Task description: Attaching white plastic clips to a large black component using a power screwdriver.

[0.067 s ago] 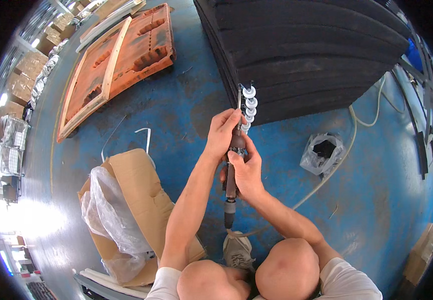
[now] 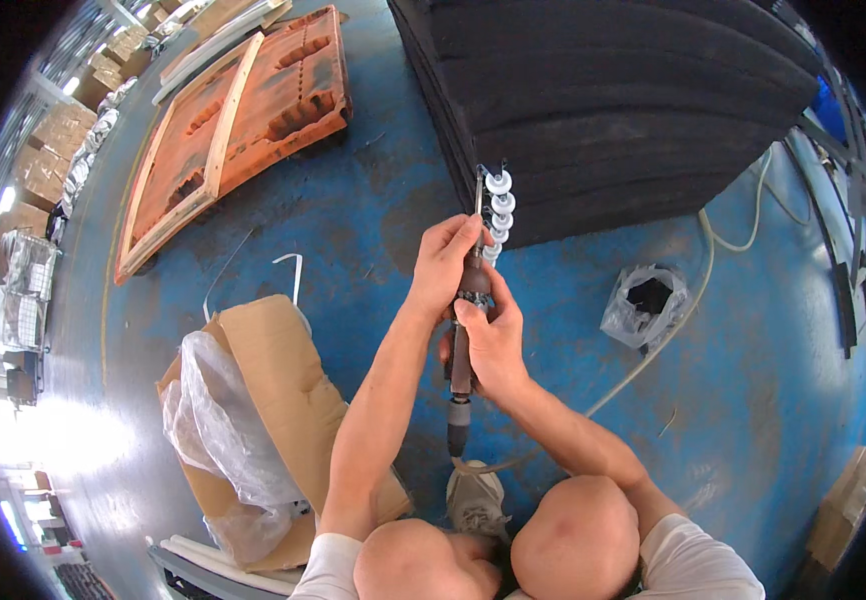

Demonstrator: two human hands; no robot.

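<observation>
Left hand: the left hand (image 2: 445,258) is the farther of the two, thumb and fingers pinched together at the front end of the dark hand tool (image 2: 461,370), right where a slim metal rod (image 2: 479,192) begins
Right hand: the right hand (image 2: 496,345) wraps the tool's body just behind the left, thumb laid along the top and fingers curling underneath (the fingertips are partly hidden)
Tool: in both hands, in front of the knees (image 2: 575,535), its rod pointing away from the person and its grey rear end toward a pale shoe (image 2: 475,500)
Hose: a pale hose (image 2: 635,372) runs from near the tool's rear, passes beneath the right forearm and crosses the floor (image 2: 553,290) to the right
White wheels: a row of small white wheels (image 2: 499,184) lies just right of the rod, its near end partly covered by the hands; whether rod and wheels touch, I cannot tell
Black stack: a big stack of black sheets (image 2: 633,120) stands beyond the hands, its near corner beside the wheels
Plastic bag: a clear bag (image 2: 643,308) with something black inside sits on the blue floor, near the hose
Cardboard box: an open box (image 2: 278,350) stands left of the left forearm, crumpled clear plastic (image 2: 223,410) spilling over its side
Orange panel: a worn orange panel (image 2: 288,85) with a pale wooden frame (image 2: 233,120) lies farther off, upper left
</observation>
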